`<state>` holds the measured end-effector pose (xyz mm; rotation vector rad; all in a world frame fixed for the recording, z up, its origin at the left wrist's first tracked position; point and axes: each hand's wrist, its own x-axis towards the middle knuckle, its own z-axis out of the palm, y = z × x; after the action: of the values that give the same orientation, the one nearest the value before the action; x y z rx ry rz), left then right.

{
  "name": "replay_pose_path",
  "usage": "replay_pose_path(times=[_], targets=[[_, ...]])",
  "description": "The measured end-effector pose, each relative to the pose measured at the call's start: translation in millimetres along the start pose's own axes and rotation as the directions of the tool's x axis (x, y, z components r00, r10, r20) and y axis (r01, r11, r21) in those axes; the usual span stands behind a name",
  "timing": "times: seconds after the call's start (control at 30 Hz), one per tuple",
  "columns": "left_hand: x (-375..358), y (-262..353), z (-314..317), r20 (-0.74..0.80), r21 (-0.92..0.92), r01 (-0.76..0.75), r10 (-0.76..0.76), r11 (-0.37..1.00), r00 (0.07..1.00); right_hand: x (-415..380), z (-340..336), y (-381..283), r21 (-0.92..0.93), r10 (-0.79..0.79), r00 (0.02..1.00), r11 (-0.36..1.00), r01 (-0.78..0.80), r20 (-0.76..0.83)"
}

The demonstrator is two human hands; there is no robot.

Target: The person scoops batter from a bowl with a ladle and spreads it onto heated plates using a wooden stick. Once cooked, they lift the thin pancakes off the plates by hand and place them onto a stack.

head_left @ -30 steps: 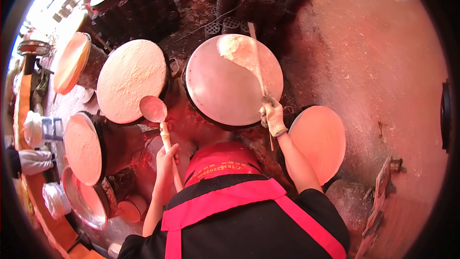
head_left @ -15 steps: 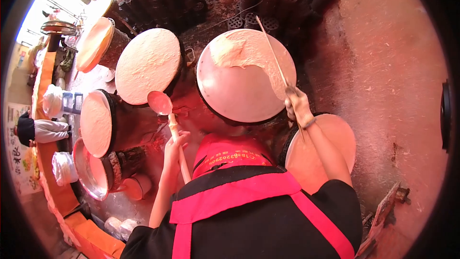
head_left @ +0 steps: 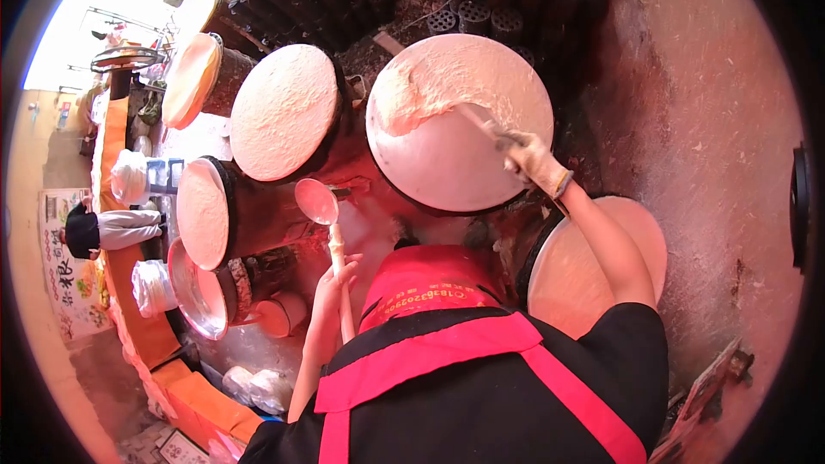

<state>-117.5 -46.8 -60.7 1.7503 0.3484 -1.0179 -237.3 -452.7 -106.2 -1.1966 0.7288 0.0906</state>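
My left hand [head_left: 333,285] is wrapped around the long pale handle of a ladle [head_left: 317,201], whose round bowl points up and away from me. My right hand [head_left: 534,163], which seems gloved, grips a flat thin spreader [head_left: 473,117] over the large round griddle [head_left: 438,176]. The spreader's far end is at the inner edge of the wet batter [head_left: 485,69]. Batter coats the far and right parts of the griddle, with a thicker mound at the far left. The near part of its surface is bare.
Several more round griddles stand around me, including a batter-covered griddle [head_left: 285,112] at left and another griddle [head_left: 601,258] at right. Pierced coal briquettes [head_left: 474,15] are stacked behind. A bucket [head_left: 279,315] stands lower left. A person [head_left: 112,230] is beyond the orange counter [head_left: 146,292].
The batter now covers more of the griddle's right side. My right hand has turned the spreader, so its tip points left across the griddle. My left hand still holds the ladle.
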Motion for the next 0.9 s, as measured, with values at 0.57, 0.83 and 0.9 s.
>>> replay_pose_path(times=[0.57, 0.83, 0.9], targets=[[73, 51, -77, 0.443, 0.28, -0.269, 0.125, 0.922, 0.888, -91, 157, 126, 0.184, -0.134, 0.958, 0.966, 0.184, -0.253], [131, 27, -199, 0.481, 0.319, -0.395, 0.212, 0.862, 0.851, -84, 314, 137, -0.503, -0.611, 0.422, 0.791, 0.348, -0.67], [127, 22, -225, 0.471, 0.193, -0.347, 0.224, 0.918, 0.853, -8, 342, 113, -0.472, -0.586, 0.394, 0.807, 0.353, -0.708]])
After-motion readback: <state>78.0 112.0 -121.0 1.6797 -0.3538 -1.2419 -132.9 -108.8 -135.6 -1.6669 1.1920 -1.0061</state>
